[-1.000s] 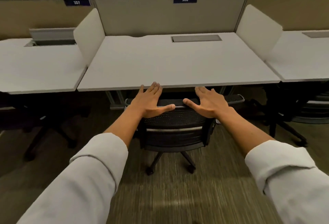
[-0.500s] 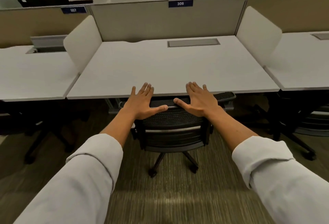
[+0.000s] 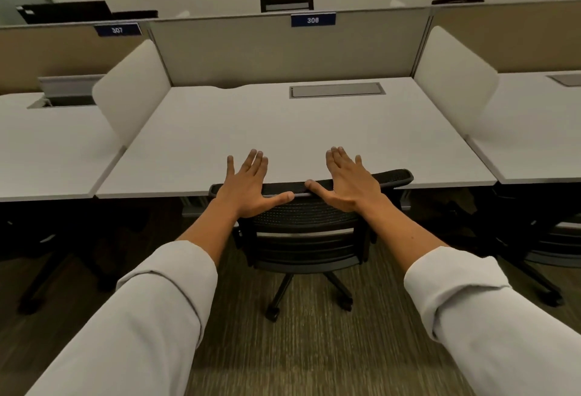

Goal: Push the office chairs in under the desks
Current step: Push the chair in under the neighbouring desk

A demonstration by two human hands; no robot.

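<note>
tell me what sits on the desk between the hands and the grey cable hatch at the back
Nothing: in the head view the desk top is bare from the left hand and right hand to the cable hatch.

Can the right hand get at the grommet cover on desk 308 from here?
Probably yes. The right hand lies open on the chair back at the desk's near edge, and the bare desktop up to the cover holds nothing in between; likely needs a lean.
</note>
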